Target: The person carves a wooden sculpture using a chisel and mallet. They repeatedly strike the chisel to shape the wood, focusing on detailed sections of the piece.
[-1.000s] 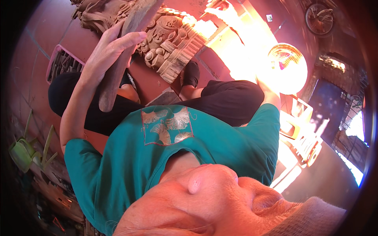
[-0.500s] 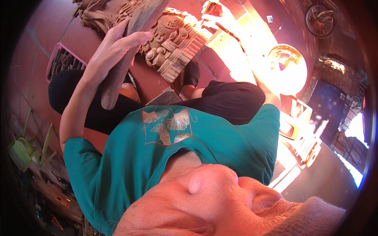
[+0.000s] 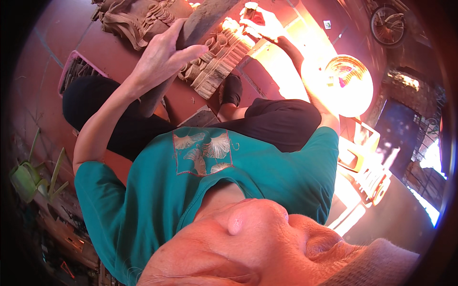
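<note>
My left hand (image 3: pixel 162 59) grips a long, club-like wooden mallet (image 3: pixel 202 24), thumb stretched along it. The mallet slants up to the right, above a carved wood piece (image 3: pixel 217 55) with scrolls and ridged edges, and hides part of it. Whether it touches the wood I cannot tell. At the far edge of the carving, my right hand (image 3: pixel 267 25) is in glaring sunlight, fingers curled. What it holds is washed out by the light. A second carved section (image 3: pixel 136 21) lies to the left, partly behind the mallet.
A pink basket (image 3: pixel 75 55) of dark slim tools stands on the red tile floor at the left. My bent legs (image 3: pixel 281 126) flank the work. A bright round woven thing (image 3: pixel 348 86) is beside my right forearm. A green plastic item (image 3: pixel 26 178) lies farther left.
My left hand has moved right with the mallet, which now covers more of the carving. My right hand stays at the carving's far edge, its wrist slightly shifted.
</note>
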Available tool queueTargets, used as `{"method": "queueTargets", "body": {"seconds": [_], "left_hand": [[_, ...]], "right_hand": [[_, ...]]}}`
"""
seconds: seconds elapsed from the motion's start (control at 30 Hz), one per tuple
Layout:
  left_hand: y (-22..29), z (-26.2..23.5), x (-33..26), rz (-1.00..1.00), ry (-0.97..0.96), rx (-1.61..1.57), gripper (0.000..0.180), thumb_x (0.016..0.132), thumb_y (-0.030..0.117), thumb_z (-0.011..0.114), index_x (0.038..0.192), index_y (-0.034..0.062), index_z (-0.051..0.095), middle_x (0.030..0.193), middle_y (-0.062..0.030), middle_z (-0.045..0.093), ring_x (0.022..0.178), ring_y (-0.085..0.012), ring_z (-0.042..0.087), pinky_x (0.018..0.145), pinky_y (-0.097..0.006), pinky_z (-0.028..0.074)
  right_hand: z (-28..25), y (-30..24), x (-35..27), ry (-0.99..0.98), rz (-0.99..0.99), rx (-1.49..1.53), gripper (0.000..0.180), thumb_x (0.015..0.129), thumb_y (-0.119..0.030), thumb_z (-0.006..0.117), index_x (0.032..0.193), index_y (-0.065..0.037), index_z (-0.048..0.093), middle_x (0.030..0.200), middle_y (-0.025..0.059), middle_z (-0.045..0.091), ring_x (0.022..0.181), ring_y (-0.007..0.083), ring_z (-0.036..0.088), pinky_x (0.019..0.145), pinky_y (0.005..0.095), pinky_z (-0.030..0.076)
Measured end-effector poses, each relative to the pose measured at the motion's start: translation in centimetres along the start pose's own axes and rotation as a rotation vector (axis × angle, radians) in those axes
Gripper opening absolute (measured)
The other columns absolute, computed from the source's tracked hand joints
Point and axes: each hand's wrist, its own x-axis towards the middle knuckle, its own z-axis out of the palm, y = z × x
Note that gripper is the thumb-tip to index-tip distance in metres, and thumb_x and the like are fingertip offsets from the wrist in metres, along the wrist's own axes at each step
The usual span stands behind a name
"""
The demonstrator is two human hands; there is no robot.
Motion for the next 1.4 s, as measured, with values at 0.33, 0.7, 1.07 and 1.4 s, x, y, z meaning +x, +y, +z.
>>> {"method": "queueTargets", "body": {"seconds": [0.33, 0.7, 1.07, 1.4], "left_hand": [[-0.4, 2.1, 1.4, -0.022, -0.126, 0.135, 0.064, 0.09, 0.047, 0.071, 0.124, -0.0043, 0.053, 0.073, -0.0138, 0.061, 0.064, -0.0198, 0.059, 0.061, -0.036, 0.05], [-1.0, 3.5, 2.6, 0.046, -0.17, 0.281, 0.063, 0.093, 0.047, 0.067, 0.123, -0.0046, 0.048, 0.081, -0.0243, 0.068, 0.081, -0.0439, 0.068, 0.078, -0.051, 0.051], [-0.5, 3.1, 2.1, 0.03, -0.117, 0.236, 0.06, 0.094, 0.048, 0.065, 0.118, -0.0039, 0.047, 0.083, -0.0253, 0.066, 0.082, -0.0437, 0.067, 0.076, -0.05, 0.05], [-0.7, 2.8, 2.6, 0.067, -0.121, 0.174, 0.058, 0.095, 0.045, 0.067, 0.121, -0.0035, 0.051, 0.073, -0.0155, 0.063, 0.067, -0.024, 0.066, 0.065, -0.039, 0.051]], "right_hand": [[-1.1, 3.3, 0.0, 0.086, -0.109, -0.032, 0.023, 0.098, -0.01, 0.067, 0.118, -0.002, 0.06, 0.099, 0.0091, 0.072, 0.088, 0.0178, 0.071, 0.079, 0.0295, 0.056], [-0.5, 1.4, 0.2, 0.099, 0.073, -0.525, 0.02, 0.098, -0.014, 0.069, 0.104, 0.004, 0.062, 0.097, 0.0117, 0.073, 0.095, 0.0165, 0.072, 0.08, 0.0292, 0.058], [-0.6, 0.4, 0.2, 0.065, 0.012, -0.552, 0.023, 0.097, -0.015, 0.069, 0.116, -0.001, 0.065, 0.099, 0.0114, 0.075, 0.091, 0.0178, 0.072, 0.083, 0.0327, 0.057], [-2.2, 2.5, -0.7, 0.172, -0.057, -0.28, 0.025, 0.096, -0.026, 0.07, 0.112, -0.008, 0.065, 0.084, 0.0015, 0.07, 0.078, 0.0103, 0.065, 0.078, 0.0295, 0.051]]}}
